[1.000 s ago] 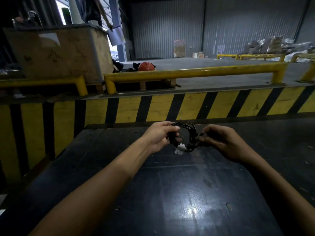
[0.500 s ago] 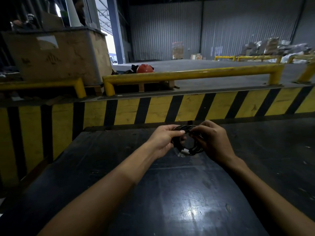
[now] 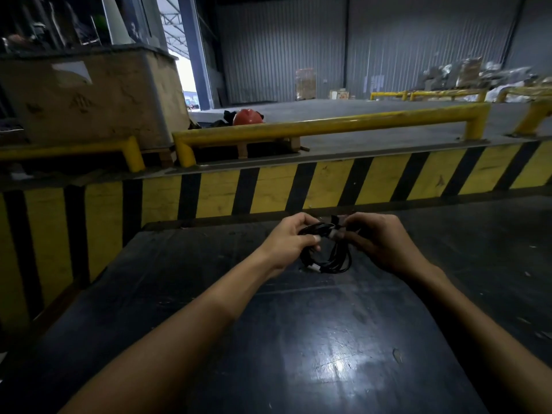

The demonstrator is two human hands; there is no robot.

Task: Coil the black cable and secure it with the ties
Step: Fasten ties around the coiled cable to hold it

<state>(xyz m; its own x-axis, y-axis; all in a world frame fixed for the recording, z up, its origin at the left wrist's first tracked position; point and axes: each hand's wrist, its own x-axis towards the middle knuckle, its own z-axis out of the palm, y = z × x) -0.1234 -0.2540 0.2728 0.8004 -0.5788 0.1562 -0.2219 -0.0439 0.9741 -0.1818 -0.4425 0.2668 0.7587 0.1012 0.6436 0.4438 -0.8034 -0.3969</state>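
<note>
Head view, looking forward and down, centres on a small coil of thin black cable (image 3: 328, 252) held just above the far end of a dark, scuffed, glossy tabletop (image 3: 298, 339). Its loops hang down in a rough ring between the two hands, with a small pale connector (image 3: 314, 267) showing at the lower left of the ring and another pale piece (image 3: 336, 233) near the top, where the strands are bunched together. A short black tie strap (image 3: 335, 220) sticks up from that bunched top part; how far it goes round the strands cannot be told. The left hand (image 3: 291, 240) is curled closed on the left side of the coil, thumb laid over the strands and fingers wrapped beneath. The right hand (image 3: 379, 240) is also curled in, its fingertips pinching at the top of the coil beside the tie. Both bare forearms reach in from the bottom edge. Beyond the table's far edge stands a low barrier painted in yellow and black diagonal stripes (image 3: 268, 186), and above it a yellow tubular guard rail (image 3: 328, 124). Behind the rail sits a red hard hat (image 3: 248, 117), and to the left a large worn brown crate (image 3: 89, 97). Grey corrugated metal walls (image 3: 388, 46) close off the back of the hall.
</note>
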